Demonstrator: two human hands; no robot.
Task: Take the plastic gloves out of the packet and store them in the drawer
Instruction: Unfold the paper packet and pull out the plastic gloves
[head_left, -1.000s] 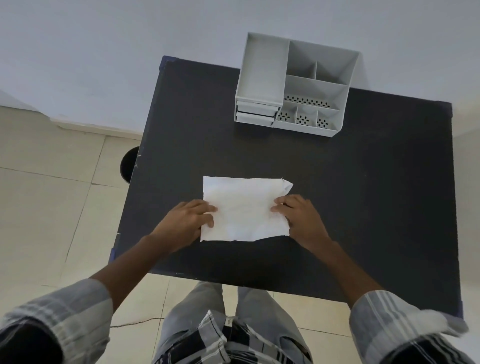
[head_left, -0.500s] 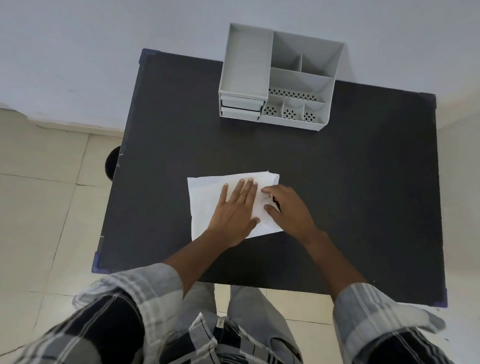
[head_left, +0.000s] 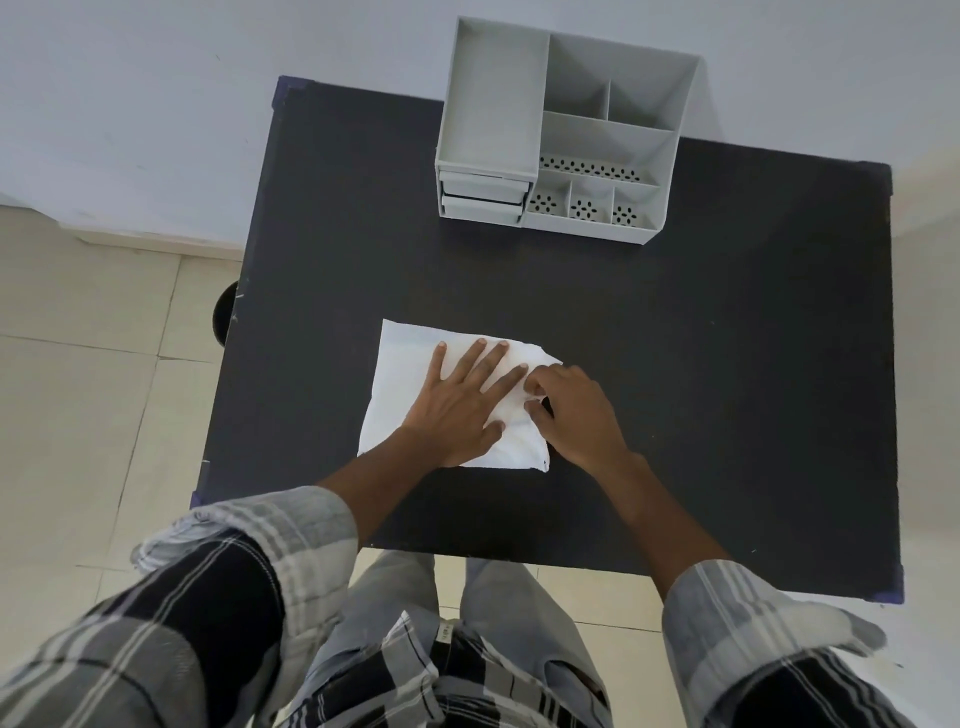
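Note:
A white plastic packet (head_left: 404, 375) lies flat on the black table (head_left: 717, 343), near the front middle. My left hand (head_left: 462, 408) rests flat on it with fingers spread, pressing it down. My right hand (head_left: 577, 415) sits at the packet's right edge, fingertips curled and pinching the edge there. No gloves show outside the packet. The grey desk organiser (head_left: 602, 137) stands at the table's back edge, with two small drawers (head_left: 480, 196) stacked at its lower left, both pushed in.
The organiser has open compartments on top and to the right. A wall rises right behind the table. A dark round object (head_left: 223, 314) sits on the tiled floor by the table's left edge. My legs stand at the front edge.
My left hand moved from the packet's left edge onto its middle and now lies flat. The right hand's fingers curled tighter at the right edge. The camera view shifted slightly.

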